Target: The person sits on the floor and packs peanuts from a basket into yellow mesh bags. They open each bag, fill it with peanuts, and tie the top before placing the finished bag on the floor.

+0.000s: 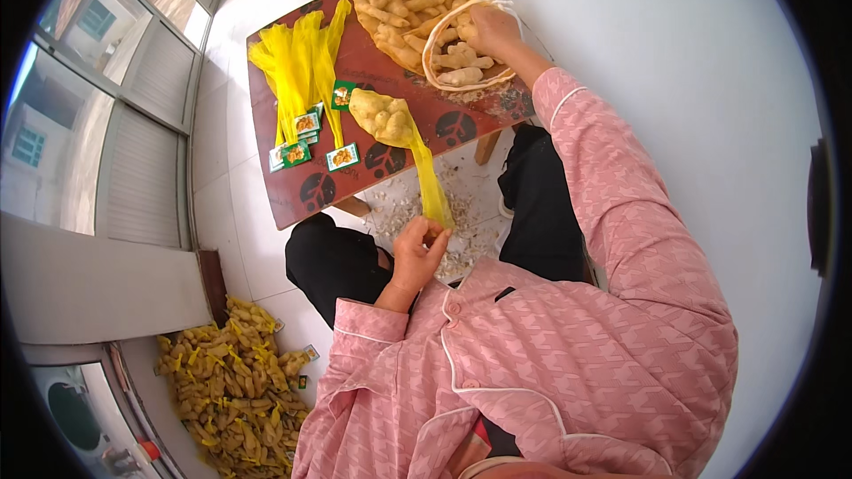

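Observation:
My left hand [419, 249] pinches the end of a yellow mesh bag [429, 179] in front of my lap. The bag's filled part, holding ginger roots [385, 118], lies on the red table [406, 90] beside a green printed tag [343, 95]. My right hand [492, 30] reaches into the round white-rimmed mouth of a large orange mesh sack [399, 6] and is closed around a ginger root. More ginger lies inside the mouth, below the hand. Flat yellow mesh bags [296, 73] with printed tags [343, 157] lie at the table's left side.
A big heap of filled ginger bags [233, 386] lies on the floor at lower left, by the wall. Under the table's near edge, dry peelings [459, 209] litter the tiles between my knees. Crumbs of soil [479, 94] lie by the sack's mouth. Windows [100, 80] line the left side.

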